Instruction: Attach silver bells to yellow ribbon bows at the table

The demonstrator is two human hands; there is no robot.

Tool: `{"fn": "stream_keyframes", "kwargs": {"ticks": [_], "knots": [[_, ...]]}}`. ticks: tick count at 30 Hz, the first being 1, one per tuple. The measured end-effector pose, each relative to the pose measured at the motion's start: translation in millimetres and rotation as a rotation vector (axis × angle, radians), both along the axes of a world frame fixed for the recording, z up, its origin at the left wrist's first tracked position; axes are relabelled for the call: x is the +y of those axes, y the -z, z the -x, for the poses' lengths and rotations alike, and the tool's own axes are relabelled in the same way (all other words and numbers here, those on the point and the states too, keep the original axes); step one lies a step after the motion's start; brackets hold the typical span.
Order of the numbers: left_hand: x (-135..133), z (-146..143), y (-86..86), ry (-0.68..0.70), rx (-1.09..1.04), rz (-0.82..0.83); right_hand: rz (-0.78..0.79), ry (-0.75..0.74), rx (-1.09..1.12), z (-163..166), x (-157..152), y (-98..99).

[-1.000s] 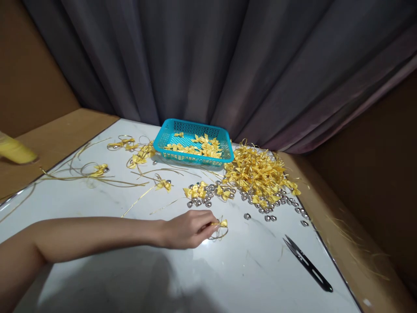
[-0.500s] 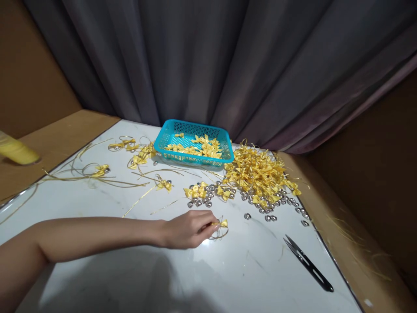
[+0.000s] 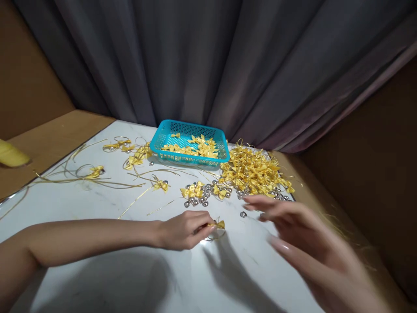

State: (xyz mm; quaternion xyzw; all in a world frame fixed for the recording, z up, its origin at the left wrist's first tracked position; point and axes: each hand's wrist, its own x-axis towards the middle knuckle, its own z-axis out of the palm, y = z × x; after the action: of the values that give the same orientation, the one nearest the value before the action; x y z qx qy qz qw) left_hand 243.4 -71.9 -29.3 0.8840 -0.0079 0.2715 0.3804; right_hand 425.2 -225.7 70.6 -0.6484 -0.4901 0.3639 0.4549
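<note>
My left hand [image 3: 185, 230] rests low over the white tabletop, its thumb and fingers pinched on a yellow ribbon bow [image 3: 220, 224]. A thin gold cord [image 3: 221, 237] loops out beneath that bow. On the right, my right hand [image 3: 302, 243] is in the air with thumb and fingers spread and nothing between them; its edges are slightly blurred. A single silver bead [image 3: 243, 214] lies on the table between the two hands. Beyond them is a cluster of silver beads [image 3: 204, 202] with a few yellow bows [image 3: 193, 190] among it.
A blue plastic basket [image 3: 156, 145] with yellow bows stands at the back. Right of it is a heaped pile of yellow bows [image 3: 256, 169]. Corded bows [image 3: 94, 172] and loose gold cords [image 3: 124, 184] lie left. A yellow object [image 3: 13, 154] sits at the far left.
My right hand has come into view from the right, with its fingers apart, covering the black thread snips seen before. My left hand keeps its pinch on the bow. The view has shifted slightly.
</note>
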Motion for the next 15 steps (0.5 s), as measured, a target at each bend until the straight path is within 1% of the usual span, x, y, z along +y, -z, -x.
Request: {"fn": "stream_keyframes", "kwargs": {"ticks": [2, 3, 5, 6, 8, 10, 15], "knots": [[0, 1, -0.4, 0.042, -0.031, -0.003, 0.093, -0.13, 0.255, 6, 25, 11.7], [0, 1, -0.5, 0.061, -0.049, -0.003, 0.152, -0.221, 0.4, 8, 34, 20.6], [0, 1, -0.7, 0.096, -0.079, -0.001, 0.189, -0.293, 0.615, 8, 45, 39.3], [0, 1, -0.7, 0.111, -0.086, -0.001, 0.183, -0.301, 0.676, 6, 47, 47.4], [0, 1, -0.7, 0.134, -0.087, -0.011, 0.171, -0.292, 0.727, 3, 48, 58.1], [1, 1, -0.9, 0.137, -0.08, -0.026, 0.171, -0.283, 0.731, 1, 46, 61.3], [0, 1, -1.9, 0.142, -0.062, -0.035, 0.205, -0.26, 0.702, -1, 43, 53.7]]}}
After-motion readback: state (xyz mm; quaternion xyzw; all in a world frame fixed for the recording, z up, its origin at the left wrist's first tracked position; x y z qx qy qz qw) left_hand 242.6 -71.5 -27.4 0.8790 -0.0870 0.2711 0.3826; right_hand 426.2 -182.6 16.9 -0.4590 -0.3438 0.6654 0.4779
